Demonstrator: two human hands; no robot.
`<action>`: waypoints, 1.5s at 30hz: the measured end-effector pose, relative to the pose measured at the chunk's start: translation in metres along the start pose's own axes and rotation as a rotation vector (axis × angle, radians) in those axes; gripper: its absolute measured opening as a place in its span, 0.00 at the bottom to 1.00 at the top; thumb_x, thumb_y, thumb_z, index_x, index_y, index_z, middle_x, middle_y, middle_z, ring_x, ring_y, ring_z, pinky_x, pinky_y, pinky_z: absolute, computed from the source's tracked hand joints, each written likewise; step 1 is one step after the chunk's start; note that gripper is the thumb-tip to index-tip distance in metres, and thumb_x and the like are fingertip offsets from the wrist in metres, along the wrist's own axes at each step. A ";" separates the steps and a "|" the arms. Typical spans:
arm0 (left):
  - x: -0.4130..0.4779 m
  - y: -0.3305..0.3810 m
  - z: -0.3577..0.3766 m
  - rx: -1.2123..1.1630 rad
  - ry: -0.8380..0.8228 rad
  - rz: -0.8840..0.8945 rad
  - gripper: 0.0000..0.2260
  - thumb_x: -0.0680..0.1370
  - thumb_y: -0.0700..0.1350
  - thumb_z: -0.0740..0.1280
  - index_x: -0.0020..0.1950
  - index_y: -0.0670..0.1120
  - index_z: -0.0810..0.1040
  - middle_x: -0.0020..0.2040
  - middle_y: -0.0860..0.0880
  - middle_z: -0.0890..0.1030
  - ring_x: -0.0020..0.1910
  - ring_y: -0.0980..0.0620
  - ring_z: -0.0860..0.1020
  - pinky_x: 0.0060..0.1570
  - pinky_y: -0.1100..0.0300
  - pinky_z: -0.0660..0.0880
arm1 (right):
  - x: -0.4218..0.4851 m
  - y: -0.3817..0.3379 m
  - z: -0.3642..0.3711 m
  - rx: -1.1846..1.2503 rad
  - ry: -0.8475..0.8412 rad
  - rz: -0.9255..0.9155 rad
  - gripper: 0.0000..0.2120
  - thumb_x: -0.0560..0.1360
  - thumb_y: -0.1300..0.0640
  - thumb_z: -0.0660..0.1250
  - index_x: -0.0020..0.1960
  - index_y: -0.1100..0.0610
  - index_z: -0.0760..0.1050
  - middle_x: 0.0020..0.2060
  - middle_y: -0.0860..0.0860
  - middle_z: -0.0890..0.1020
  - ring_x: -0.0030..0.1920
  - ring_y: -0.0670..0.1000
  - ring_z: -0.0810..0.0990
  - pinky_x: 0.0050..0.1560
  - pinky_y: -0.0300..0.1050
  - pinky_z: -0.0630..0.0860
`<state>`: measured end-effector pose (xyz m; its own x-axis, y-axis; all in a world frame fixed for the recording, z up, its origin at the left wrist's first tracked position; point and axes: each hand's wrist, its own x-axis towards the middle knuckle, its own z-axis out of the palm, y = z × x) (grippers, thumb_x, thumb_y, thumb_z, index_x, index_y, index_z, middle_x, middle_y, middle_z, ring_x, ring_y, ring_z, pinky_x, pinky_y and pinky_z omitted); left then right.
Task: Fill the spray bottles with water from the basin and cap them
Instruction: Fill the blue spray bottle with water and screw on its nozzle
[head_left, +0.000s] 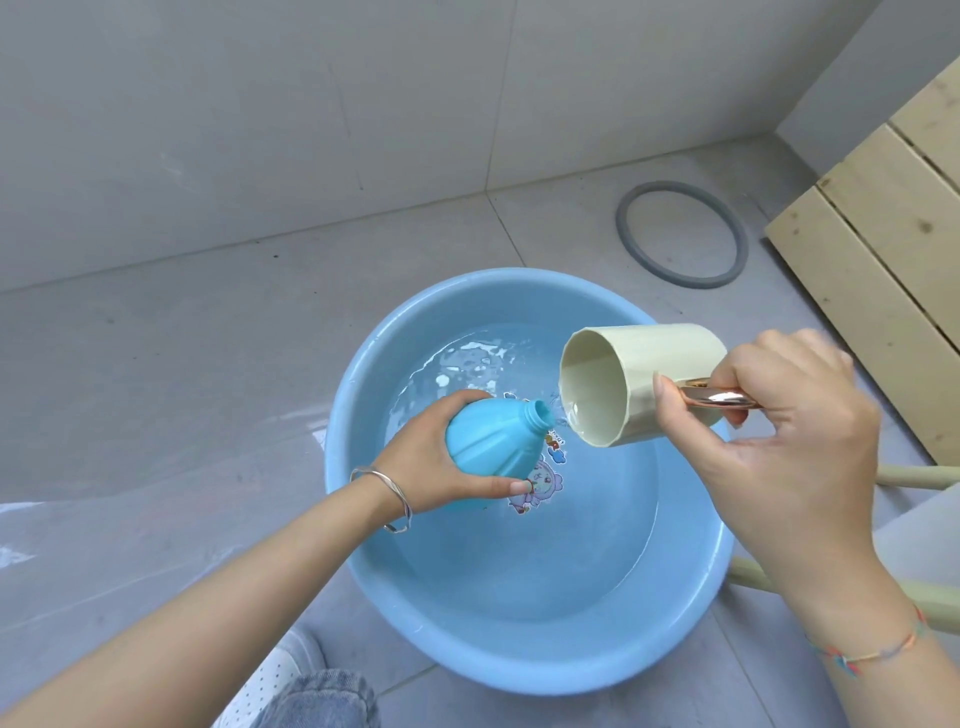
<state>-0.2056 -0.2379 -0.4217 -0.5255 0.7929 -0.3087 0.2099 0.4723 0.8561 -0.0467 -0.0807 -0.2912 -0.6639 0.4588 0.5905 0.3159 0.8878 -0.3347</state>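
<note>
Left hand (431, 457) grips tilted blue bottle (498, 441); right hand (779, 431) grips cup (623, 384) handle, tipped over basin (467, 649).

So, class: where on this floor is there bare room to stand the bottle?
Bare tile left of the basin up to the wall, and between basin and grey ring. Crowded: above the basin, where left hand, bottle, cup and right hand meet.

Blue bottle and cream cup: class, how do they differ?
The blue bottle is bulbous with a narrow threaded neck; the cream cup is a wide-mouthed cylinder with a shiny handle. The left hand grips the bottle, the right hand the cup. Both are tilted over the basin.
</note>
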 end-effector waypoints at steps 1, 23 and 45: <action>0.000 0.000 0.000 -0.001 -0.002 -0.001 0.37 0.54 0.66 0.79 0.60 0.64 0.70 0.54 0.64 0.77 0.53 0.67 0.75 0.51 0.68 0.72 | 0.000 0.000 0.000 -0.006 0.002 -0.008 0.18 0.71 0.58 0.71 0.29 0.61 0.65 0.27 0.51 0.65 0.35 0.52 0.61 0.42 0.44 0.59; -0.002 -0.001 0.002 -0.011 -0.003 -0.019 0.37 0.57 0.62 0.81 0.62 0.62 0.71 0.55 0.65 0.77 0.52 0.70 0.75 0.48 0.74 0.69 | -0.002 -0.009 0.010 -0.118 0.043 -0.311 0.17 0.73 0.61 0.69 0.28 0.61 0.68 0.26 0.53 0.67 0.35 0.53 0.61 0.46 0.41 0.56; -0.004 -0.008 -0.003 -0.223 0.131 -0.096 0.40 0.51 0.65 0.77 0.61 0.59 0.73 0.53 0.61 0.79 0.49 0.66 0.78 0.47 0.72 0.73 | -0.061 0.056 0.072 -0.034 -0.398 0.307 0.22 0.67 0.61 0.74 0.29 0.54 0.60 0.23 0.45 0.62 0.29 0.55 0.64 0.34 0.46 0.56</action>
<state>-0.2075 -0.2454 -0.4262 -0.6398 0.6847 -0.3491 -0.0253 0.4352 0.9000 -0.0370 -0.0618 -0.3987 -0.7419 0.6557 0.1401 0.5547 0.7176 -0.4211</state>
